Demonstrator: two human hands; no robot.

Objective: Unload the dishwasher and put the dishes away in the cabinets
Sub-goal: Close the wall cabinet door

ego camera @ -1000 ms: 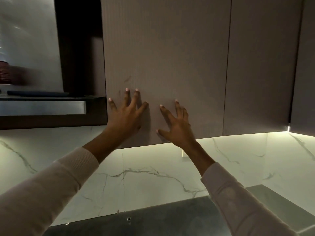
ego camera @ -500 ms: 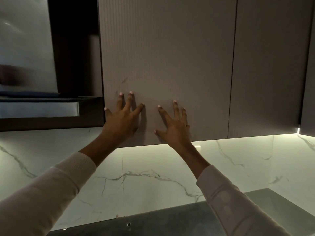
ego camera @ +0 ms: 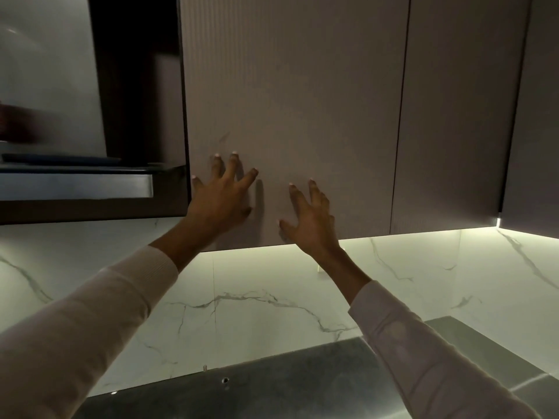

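Observation:
A closed, ribbed grey-brown upper cabinet door fills the top middle of the head view. My left hand is raised with fingers spread, its fingertips against the lower left part of that door. To its right, my right hand is spread too, fingers slightly bent, at or just off the door's lower edge. Neither hand holds anything. No dishes and no dishwasher are in view.
A second closed door sits to the right, another at the far right. A steel range hood hangs at the left. Below are a lit white marble backsplash and a dark countertop.
Both hands stay low on the cabinet door. The right hand's fingers have curled a little and it looks slightly drawn back from the door.

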